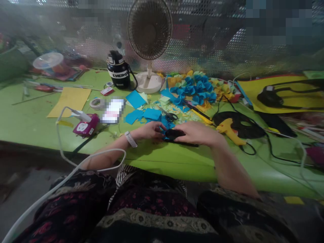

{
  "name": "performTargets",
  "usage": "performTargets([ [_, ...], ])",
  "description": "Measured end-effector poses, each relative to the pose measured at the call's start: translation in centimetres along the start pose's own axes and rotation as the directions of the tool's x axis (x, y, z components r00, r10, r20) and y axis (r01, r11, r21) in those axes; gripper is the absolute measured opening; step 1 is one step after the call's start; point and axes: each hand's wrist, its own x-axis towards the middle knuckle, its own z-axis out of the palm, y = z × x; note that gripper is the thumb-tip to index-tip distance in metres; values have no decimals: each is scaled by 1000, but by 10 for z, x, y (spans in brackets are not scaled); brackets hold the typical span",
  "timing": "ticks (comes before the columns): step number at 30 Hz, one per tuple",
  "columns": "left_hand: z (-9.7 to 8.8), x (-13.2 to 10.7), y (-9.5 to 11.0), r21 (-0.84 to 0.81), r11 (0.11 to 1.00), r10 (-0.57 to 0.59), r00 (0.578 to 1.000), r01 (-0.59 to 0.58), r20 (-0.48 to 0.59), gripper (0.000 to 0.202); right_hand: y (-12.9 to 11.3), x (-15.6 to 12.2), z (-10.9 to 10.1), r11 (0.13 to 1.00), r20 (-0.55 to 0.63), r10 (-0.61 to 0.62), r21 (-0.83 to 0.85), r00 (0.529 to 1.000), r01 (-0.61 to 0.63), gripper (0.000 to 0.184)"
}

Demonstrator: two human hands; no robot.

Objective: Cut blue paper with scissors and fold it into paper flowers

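At the table's near edge my right hand [196, 132] is closed over a black stapler [175, 133], whose thin dark base shows below the palm. My left hand [152, 131] is beside the stapler's front end, its fingers bent around a piece of blue paper [167, 128]. My fingers partly hide where the paper and stapler meet. Just beyond the hands lie black-handled scissors [171, 116] and several blue paper squares [152, 114]. A yellow cutter knife [199, 114] rests past my right hand among paper scraps.
A heap of blue and yellow paper flowers [196, 88] lies before the fan [150, 82]. A yellow glue gun [231, 131] with cord is at right. Left are a phone [113, 110], tape roll [97, 103], purple adapter [86, 126] and black bottle [118, 74]. A white cable [76, 168] crosses my left arm.
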Motion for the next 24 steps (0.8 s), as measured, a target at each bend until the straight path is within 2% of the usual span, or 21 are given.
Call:
performTargets([
  [3, 1, -3, 3, 25, 1000, -11, 1000, 11, 2, 34, -3, -2, -3, 1000, -7, -10, -14, 1000, 10, 27],
  [8, 1, -9, 8, 163, 985, 59, 998, -58, -2, 29, -2, -4, 0, 999, -80, -11, -53, 997, 7, 25],
  [10, -1, -10, 11, 119, 990, 85, 996, -82, -18, 30, 3, -7, 1, 999, -154, -14, -45, 988, 7, 26],
  [13, -7, -12, 17, -40, 992, 115, 989, -119, -88, 32, 18, -12, 1, 1000, -293, 17, 3, 956, -17, 31],
  [16, -12, -13, 22, -139, 977, 139, 977, -162, -159, 34, 36, -9, 1, 993, -475, 117, 67, 872, -96, 36],
  [19, -14, -13, 22, -139, 973, 160, 974, -183, -160, 36, 48, 6, 5, 971, -638, 235, 124, 733, -203, 40],
  [21, -15, -11, 21, -122, 975, 166, 972, -187, -164, 39, 51, 20, 10, 946, -690, 306, 144, 656, -290, 43],
  [24, -15, -10, 20, -104, 978, 157, 967, -180, -200, 45, 54, 38, 16, 924, -695, 349, 142, 629, -355, 47],
])
